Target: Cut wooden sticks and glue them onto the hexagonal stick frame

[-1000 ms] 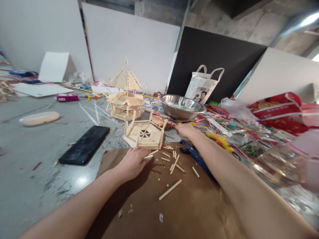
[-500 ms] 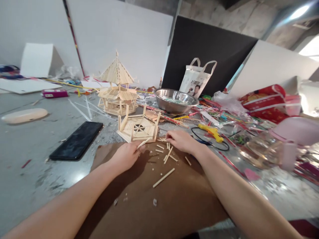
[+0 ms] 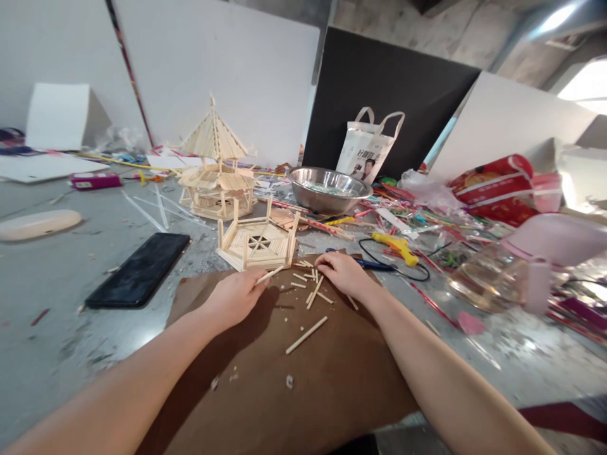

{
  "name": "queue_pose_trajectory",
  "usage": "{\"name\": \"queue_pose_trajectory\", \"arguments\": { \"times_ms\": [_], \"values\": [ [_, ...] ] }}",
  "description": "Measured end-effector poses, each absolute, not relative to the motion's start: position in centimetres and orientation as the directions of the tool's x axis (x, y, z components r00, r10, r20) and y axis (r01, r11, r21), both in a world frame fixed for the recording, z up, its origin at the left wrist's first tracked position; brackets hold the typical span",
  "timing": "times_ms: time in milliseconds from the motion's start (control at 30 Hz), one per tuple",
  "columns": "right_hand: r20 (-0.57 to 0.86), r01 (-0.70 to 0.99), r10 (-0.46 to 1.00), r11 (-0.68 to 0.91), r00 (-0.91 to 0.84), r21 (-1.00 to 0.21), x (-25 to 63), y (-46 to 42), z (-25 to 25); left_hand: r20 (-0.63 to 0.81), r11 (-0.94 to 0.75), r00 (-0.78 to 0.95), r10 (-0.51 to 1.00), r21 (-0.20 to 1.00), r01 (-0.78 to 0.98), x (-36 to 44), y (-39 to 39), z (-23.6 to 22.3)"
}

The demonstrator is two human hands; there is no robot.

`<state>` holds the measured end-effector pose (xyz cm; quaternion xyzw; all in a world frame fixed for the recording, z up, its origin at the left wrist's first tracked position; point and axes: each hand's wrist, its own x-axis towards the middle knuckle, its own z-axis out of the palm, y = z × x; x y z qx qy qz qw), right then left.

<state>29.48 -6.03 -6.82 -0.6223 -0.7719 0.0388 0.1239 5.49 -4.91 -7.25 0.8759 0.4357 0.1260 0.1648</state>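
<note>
My left hand (image 3: 233,297) rests on a brown cardboard sheet (image 3: 303,379) and pinches a short wooden stick (image 3: 268,275) that points toward a small hexagonal stick frame (image 3: 256,242). My right hand (image 3: 342,273) lies palm down on the cardboard, fingertips touching a scatter of cut stick pieces (image 3: 310,287). A longer loose stick (image 3: 306,335) lies nearer to me. Behind the frame stands a finished stick pavilion (image 3: 215,170) with a pointed roof.
A black phone (image 3: 140,269) lies on the grey floor at left. A steel bowl (image 3: 322,188), a yellow glue gun (image 3: 396,246) with black cord, blue-handled scissors (image 3: 367,264), a white tote bag (image 3: 367,150), red packaging (image 3: 497,189) and a pink-lidded clear jar (image 3: 526,265) crowd the right.
My right hand has drawn back from the clutter near the bowl to the cut pieces on the cardboard. My left hand keeps its stick. The camera has shifted right.
</note>
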Motion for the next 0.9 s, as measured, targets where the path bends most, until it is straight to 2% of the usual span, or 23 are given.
{"name": "queue_pose_trajectory", "arguments": {
  "times_ms": [133,300,400,633,900],
  "values": [
    [0.178,0.963,0.969,0.204,-0.172,-0.178,29.3,-6.3,-7.0,0.080,-0.572,0.590,0.804,0.377,0.729,5.5,-4.9,-7.3],
    [0.268,0.992,0.959,0.111,-0.092,-0.056,28.5,-6.6,-6.6,0.060,-0.560,0.568,0.821,0.280,0.780,5.5,-4.9,-7.4],
    [0.301,0.990,0.944,0.143,-0.133,-0.010,27.9,-6.2,-6.7,0.056,-0.555,0.561,0.826,0.253,0.793,5.5,-5.0,-7.5],
    [0.201,0.987,0.967,0.156,-0.159,0.030,27.1,-5.0,-7.5,0.036,-0.540,0.550,0.834,0.254,0.802,5.7,-5.2,-7.4],
    [0.169,0.986,0.971,0.166,-0.169,0.028,27.0,-4.9,-6.9,0.076,-0.552,0.558,0.826,0.305,0.776,5.7,-5.2,-7.3]
  ]
}}
